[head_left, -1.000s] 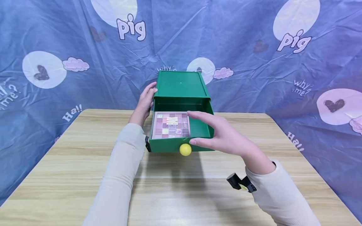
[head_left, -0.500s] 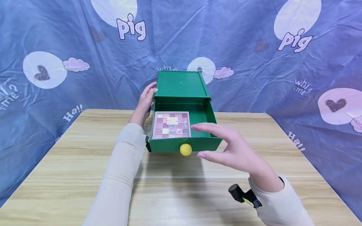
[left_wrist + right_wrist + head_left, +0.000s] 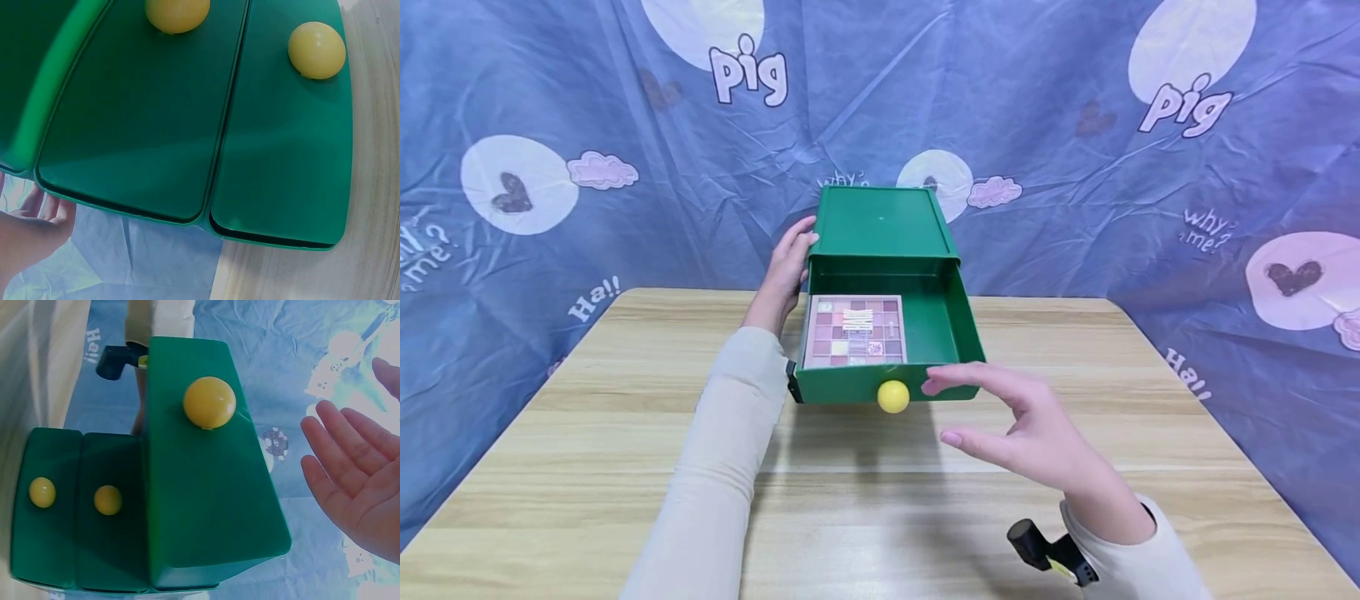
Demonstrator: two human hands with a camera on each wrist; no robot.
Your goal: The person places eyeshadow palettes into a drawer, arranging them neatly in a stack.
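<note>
A green drawer cabinet (image 3: 883, 223) stands on the table, its top drawer (image 3: 940, 329) pulled out. In the left part of that drawer lies an eyeshadow palette (image 3: 856, 343) with a grid of pink, brown and pale squares. A round yellow knob (image 3: 893, 397) sits on the drawer front. My left hand (image 3: 786, 271) rests against the cabinet's left side, partly hidden behind it in the left wrist view. My right hand (image 3: 1030, 425) holds nothing, its fingers extended and spread from the thumb, just in front of the drawer's right corner. The right wrist view shows its palm (image 3: 375, 494) apart from the drawer front.
Two lower drawers with yellow knobs, including the bottom drawer (image 3: 47, 537), are shut beneath the top one. The wooden table (image 3: 625, 467) extends around the cabinet. A blue printed cloth (image 3: 1037, 233) hangs behind and at both sides.
My right hand has moved from over the drawer and the palette's right edge, back toward me and to the right. The palette, the drawer and my left hand have stayed put.
</note>
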